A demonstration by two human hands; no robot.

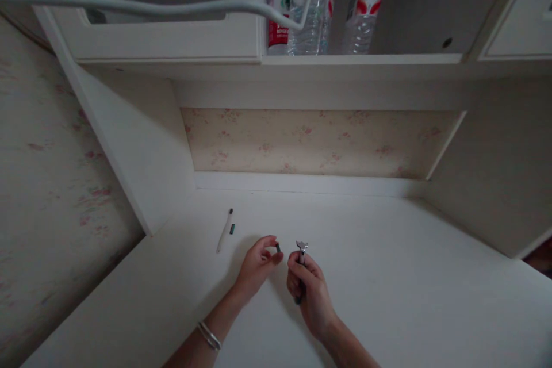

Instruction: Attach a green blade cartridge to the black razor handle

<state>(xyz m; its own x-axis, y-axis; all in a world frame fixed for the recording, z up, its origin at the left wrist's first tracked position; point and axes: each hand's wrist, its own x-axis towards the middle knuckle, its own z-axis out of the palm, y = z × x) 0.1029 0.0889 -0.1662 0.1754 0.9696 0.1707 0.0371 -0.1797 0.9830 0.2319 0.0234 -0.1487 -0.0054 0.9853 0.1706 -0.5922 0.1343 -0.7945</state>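
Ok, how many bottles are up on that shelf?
4, on the open shelf: a red-label bottle at the left, a big clear bottle beside it, a half-hidden bottle behind that, a fourth bottle rightmost. Others may be hidden.

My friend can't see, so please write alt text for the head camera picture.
The right hand grips a small metal-headed tool upright while the left hand pinches a tiny dark piece beside it, over a white desk. A white stick lies to the left; water bottles stand above.
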